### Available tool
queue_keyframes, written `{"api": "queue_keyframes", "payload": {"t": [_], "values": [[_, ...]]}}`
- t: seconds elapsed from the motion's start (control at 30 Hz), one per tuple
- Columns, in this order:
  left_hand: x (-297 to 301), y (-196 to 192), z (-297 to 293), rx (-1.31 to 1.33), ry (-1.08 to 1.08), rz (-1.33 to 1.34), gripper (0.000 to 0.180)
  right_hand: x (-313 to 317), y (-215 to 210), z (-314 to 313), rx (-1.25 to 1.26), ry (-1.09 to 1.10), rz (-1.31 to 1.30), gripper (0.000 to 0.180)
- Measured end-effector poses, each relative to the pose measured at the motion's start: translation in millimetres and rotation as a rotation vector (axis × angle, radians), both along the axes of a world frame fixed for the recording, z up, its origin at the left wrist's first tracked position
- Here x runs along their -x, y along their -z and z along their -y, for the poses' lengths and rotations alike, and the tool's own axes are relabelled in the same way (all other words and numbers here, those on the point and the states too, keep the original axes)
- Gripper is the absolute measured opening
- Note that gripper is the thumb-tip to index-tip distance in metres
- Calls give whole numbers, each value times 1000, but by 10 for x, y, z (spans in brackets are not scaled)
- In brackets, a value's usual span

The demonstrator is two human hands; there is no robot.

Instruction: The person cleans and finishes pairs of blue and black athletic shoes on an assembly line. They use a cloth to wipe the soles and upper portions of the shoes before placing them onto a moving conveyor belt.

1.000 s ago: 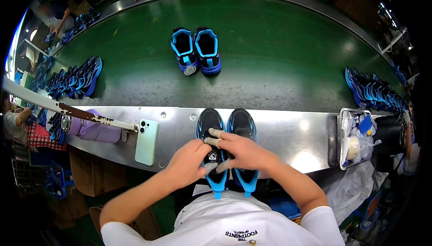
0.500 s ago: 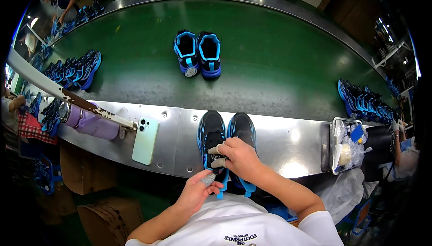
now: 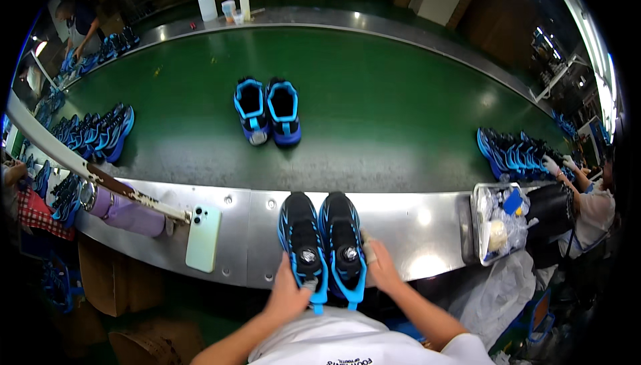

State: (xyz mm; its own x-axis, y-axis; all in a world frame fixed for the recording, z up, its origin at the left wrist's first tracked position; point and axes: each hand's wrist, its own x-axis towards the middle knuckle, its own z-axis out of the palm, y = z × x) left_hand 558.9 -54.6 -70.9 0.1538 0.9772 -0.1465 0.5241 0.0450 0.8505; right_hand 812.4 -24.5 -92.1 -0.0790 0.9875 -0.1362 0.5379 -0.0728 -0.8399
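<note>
I note both hands now flank the black-and-blue sneaker pair (image 3: pixel 324 241) at the steel tabletop's (image 3: pixel 414 221) near edge: left hand (image 3: pixel 288 293) returned, fingers gripping the heel; right hand (image 3: pixel 379 266) clasping the side.

Your left hand (image 3: pixel 288 293) and right hand (image 3: pixel 379 266) flank a pair of shoes (image 3: pixel 323 243) on the metal ledge (image 3: pixel 414 221) right before you. Left of it on the ledge lies a phone (image 3: pixel 203 238); right, a tray (image 3: pixel 499 221). Beyond, on the belt (image 3: pixel 374 111), stands a second pair (image 3: pixel 267 110).
</note>
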Motion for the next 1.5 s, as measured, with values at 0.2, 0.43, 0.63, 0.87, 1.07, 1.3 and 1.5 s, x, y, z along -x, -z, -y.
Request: {"api": "queue_keyframes", "payload": {"t": [0.2, 0.43, 0.63, 0.87, 1.07, 1.3, 1.5], "values": [[-445, -368, -1469, 0, -59, 194, 61, -332, -365, -1228, -53, 233, -210, 58], [167, -442, -2626, -652, -133, -237, 36, 274, -1172, -2312, -435, -11, 35, 43], [901, 92, -3380, -365, -123, -449, 42, 1314, -452, -3068, -555, -379, 203, 68], [775, -394, -2170, -272, 55, -479, 22, 1062, -472, -2362, -459, -571, -13, 38], [445, -491, -261, -331, 293, -278, 28, 357, -763, -439, -218, -652, 52, 65], [524, -783, -201, -479, -111, -152, 45, 195, -1350, -185, -114, -431, 118, 63], [360, -583, -678, -417, 362, -161, 53, 406, -815, -628, -383, -543, 277, 60]]}}
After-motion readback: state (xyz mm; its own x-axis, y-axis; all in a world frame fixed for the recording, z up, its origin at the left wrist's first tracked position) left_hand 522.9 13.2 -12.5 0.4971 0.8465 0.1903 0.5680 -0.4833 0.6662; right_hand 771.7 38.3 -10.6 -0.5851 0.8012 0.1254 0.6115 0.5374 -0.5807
